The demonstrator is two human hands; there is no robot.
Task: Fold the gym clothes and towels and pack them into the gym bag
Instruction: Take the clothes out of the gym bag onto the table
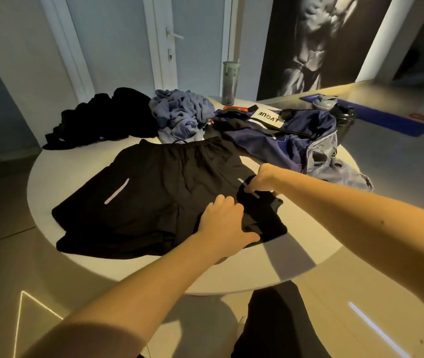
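Black gym shorts (pixel 154 197) with reflective stripes lie spread flat on the round white table (pixel 270 270). My left hand (pixel 225 223) presses flat on the right leg of the shorts near its hem. My right hand (pixel 262 178) pinches the outer edge of that same leg by the reflective stripe, lifting it slightly. A crumpled blue-grey towel (pixel 182 112) sits at the back middle. A heap of black clothes (pixel 107 117) lies at the back left. The navy gym bag (pixel 290 140) lies open and slack at the back right.
A tall grey bottle (pixel 230 82) stands at the table's far edge. A black shaker bottle (pixel 341 117) stands behind the bag. An orange-red item (pixel 234 109) peeks out by the bag. A blue mat (pixel 386 117) lies on the floor. A door is behind the table.
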